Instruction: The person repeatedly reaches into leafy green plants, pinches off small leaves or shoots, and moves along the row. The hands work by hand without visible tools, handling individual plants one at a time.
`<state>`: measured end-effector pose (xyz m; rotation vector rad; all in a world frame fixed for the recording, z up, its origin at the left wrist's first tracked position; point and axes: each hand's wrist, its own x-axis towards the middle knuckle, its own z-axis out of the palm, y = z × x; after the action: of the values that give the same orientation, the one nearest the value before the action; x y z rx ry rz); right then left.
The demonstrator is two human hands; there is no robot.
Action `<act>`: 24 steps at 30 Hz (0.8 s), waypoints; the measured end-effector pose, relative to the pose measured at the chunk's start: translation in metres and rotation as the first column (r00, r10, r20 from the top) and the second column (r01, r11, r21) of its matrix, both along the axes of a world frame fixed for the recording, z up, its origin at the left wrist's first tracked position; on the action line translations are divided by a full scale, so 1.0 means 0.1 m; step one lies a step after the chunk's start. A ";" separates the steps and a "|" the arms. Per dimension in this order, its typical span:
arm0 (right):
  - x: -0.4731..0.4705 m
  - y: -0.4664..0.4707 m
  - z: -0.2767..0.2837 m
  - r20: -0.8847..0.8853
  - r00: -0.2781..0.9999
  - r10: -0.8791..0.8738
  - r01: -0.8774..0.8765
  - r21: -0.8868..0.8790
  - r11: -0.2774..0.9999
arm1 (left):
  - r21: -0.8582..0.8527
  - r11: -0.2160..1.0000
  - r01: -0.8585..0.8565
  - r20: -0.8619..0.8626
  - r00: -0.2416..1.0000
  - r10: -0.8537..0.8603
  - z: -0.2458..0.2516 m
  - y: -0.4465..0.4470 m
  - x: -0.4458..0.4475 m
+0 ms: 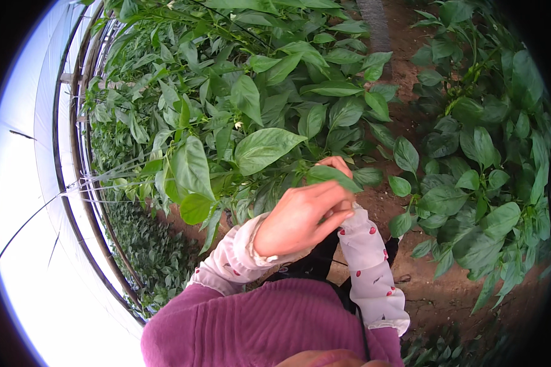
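My left hand (pixel 298 218) reaches across from the left with its back turned up and its fingers curled, slightly blurred at the tips. Whatever may be between its fingers and thumb is hidden. Just beyond it is my right hand (pixel 337 165), mostly covered by a green leaf (pixel 333 176) and by the left hand, so its grip does not show. Both hands are at the near side of a leafy pepper plant (pixel 275 101). A broad leaf (pixel 268 149) stands out to the left of them, and a small white flower (pixel 238 125) shows farther up.
Another row of pepper plants (pixel 468 197) grows on the right, across a bare soil path (pixel 402 59). Clear strings (pixel 119 176) run from the foliage to the curved poles (pixel 75 151) of a plastic-covered greenhouse wall (pixel 27 183) on the left.
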<state>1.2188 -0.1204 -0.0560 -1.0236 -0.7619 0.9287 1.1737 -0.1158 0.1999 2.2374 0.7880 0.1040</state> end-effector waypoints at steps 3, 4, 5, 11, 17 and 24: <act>-0.12 -0.05 -0.10 0.149 0.988 0.025 -0.019 -0.045 0.999 | 0.162 0.984 0.079 0.152 0.983 -0.104 -0.40 0.21 0.43; -0.17 -0.05 -0.12 0.250 0.968 0.009 0.008 -0.069 0.998 | 0.243 0.964 0.108 0.194 0.968 -0.157 -0.63 0.36 0.64; -0.23 -0.07 -0.14 0.349 0.937 0.001 0.033 -0.091 0.995 | 0.266 0.955 0.134 0.173 0.968 -0.184 -0.88 0.54 0.86; -0.36 -0.28 -0.02 0.317 0.948 0.026 0.041 -0.203 0.978 | 0.760 0.612 0.217 -0.386 0.909 0.156 -2.07 2.01 1.41; -0.24 -0.39 0.16 0.341 0.939 0.049 0.032 -0.227 0.973 | 0.564 0.665 0.490 -0.810 0.485 0.330 -2.25 2.66 0.33; -0.19 -0.38 0.17 0.536 0.841 0.075 0.035 -0.193 0.981 | 0.418 0.807 0.416 -0.902 0.292 0.317 -2.47 2.49 0.05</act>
<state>1.2001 -0.1585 -0.0395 -1.4886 -1.1699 0.7408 1.1783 0.1335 -0.0474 2.8292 1.4494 -1.4395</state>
